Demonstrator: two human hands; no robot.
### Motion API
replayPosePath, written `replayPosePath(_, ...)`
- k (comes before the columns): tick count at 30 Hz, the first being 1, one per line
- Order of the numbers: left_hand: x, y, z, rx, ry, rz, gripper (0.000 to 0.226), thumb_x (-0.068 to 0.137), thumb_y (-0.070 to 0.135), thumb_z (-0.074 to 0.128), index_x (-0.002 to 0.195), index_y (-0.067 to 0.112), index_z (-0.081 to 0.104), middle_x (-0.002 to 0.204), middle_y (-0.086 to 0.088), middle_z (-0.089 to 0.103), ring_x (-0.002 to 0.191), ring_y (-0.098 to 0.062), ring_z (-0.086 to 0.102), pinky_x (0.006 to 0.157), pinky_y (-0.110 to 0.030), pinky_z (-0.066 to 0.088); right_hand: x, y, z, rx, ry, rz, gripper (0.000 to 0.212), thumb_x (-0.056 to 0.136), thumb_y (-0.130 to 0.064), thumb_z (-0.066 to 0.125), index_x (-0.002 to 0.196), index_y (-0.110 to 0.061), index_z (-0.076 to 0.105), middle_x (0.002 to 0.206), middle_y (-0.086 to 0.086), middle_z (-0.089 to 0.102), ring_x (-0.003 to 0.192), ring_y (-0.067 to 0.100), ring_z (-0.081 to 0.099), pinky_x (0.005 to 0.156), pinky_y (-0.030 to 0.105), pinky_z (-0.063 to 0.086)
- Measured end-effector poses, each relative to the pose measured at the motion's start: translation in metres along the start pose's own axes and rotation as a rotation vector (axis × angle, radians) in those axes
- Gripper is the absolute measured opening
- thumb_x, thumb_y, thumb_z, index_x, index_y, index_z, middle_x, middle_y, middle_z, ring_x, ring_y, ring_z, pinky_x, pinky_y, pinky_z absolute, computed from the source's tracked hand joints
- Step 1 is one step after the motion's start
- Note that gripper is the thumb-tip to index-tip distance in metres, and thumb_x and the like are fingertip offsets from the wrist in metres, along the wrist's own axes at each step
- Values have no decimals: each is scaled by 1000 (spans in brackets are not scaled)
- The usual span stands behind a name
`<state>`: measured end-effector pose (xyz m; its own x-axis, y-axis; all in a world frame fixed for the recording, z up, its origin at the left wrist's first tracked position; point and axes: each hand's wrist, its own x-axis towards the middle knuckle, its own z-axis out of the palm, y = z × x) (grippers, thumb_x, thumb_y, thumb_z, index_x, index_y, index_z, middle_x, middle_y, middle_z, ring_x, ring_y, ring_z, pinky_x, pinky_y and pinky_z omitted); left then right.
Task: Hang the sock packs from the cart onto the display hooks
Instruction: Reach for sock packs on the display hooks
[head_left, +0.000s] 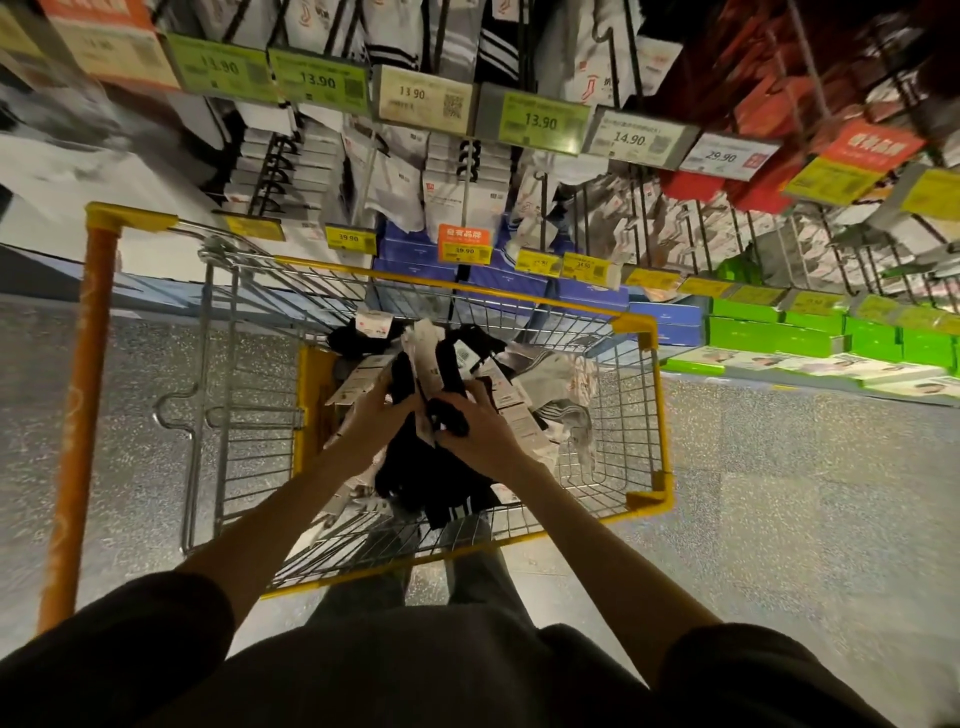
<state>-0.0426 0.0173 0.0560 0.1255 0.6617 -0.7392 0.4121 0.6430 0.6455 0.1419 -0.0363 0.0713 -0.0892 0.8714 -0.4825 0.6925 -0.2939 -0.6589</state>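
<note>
- Both hands meet over the middle of the wire cart (644, 332), at the centre of the frame.
- Left hand (376, 413): fingers curled, grasping the left side of a bundle of black sock packs (451, 376) with white card labels.
- Right hand (483, 434): fingers and thumb clenched round the lower, dark end of the same bundle, knuckles up.
- Between the two hands the bundle stands roughly upright, its labels pointing toward the top of the frame; how many packs it holds cannot be told.
- Under and around the hands, loose sock packs (524, 410), black, white and grey, lie heaped in the basket.
- At the left of the frame, the cart's orange handle (83, 395) runs up to a yellow corner piece.
- Across the top and upper right, display hooks (644, 208) carry hanging sock packs behind green and white price tags (540, 122).
- At right of centre, green boxes (779, 332) sit on the lowest shelf.
</note>
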Motion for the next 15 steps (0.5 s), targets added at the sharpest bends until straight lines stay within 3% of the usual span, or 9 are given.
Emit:
replayPosePath(2,-1,7,2,-23,-41,-78,42,70,49,71,101,21,69,103,-8,71,99,-29,67,90,-51,55,0,-3,1,42,18,45,51,84,-54,63,129,-33,56,132,-4,35,107,25,59,90,41,52)
replayPosePath(5,-20,26,12,-146,-145,-181,19,87,30,68,90,12,68,82,-5,68,85,-26,63,70,-34,51,-4,-7,3,135,36,87,50,84,-57,65,123,-26,64,125,-5,40,100,18,58,88,32,50)
replayPosePath(7,-20,24,18,-215,-144,-203,17,90,33,67,87,16,68,75,2,68,79,-19,59,67,-27,44,-4,-6,8,211,68,129,52,80,-57,69,118,-22,65,118,-4,44,95,11,56,83,23,48)
replayPosePath(9,-24,27,20,-257,-120,-166,32,92,46,60,86,16,66,82,1,67,78,-16,56,68,-25,39,-1,-7,9,333,88,175,52,73,-54,75,109,-18,66,114,-1,55,89,7,58,75,15,45)
replayPosePath(11,-21,25,20,-281,-131,-145,43,98,51,47,94,12,64,96,-4,67,85,-14,58,70,-23,39,2,-5,10,503,87,198,37,77,-33,77,105,-12,68,105,5,69,83,8,67,70,15,49)
replayPosePath(12,-18,22,19,-290,-113,-130,36,100,45,49,100,11,61,101,-7,67,85,-13,60,68,-21,42,1,-7,9,614,76,203,27,80,-19,74,106,-11,68,102,5,72,84,9,69,71,17,53)
replayPosePath(13,-18,23,18,-274,-84,-100,25,98,35,56,107,11,55,104,-12,65,81,-13,62,63,-19,47,0,-9,7,718,59,220,24,83,-10,69,107,-12,68,102,6,73,87,11,70,76,21,56)
replayPosePath(15,-16,20,16,-240,-1,-51,47,85,22,76,116,14,41,106,-16,61,79,-16,64,59,-23,53,-3,-10,7,896,34,268,28,84,-4,65,107,-19,66,107,7,72,98,20,69,87,29,56)
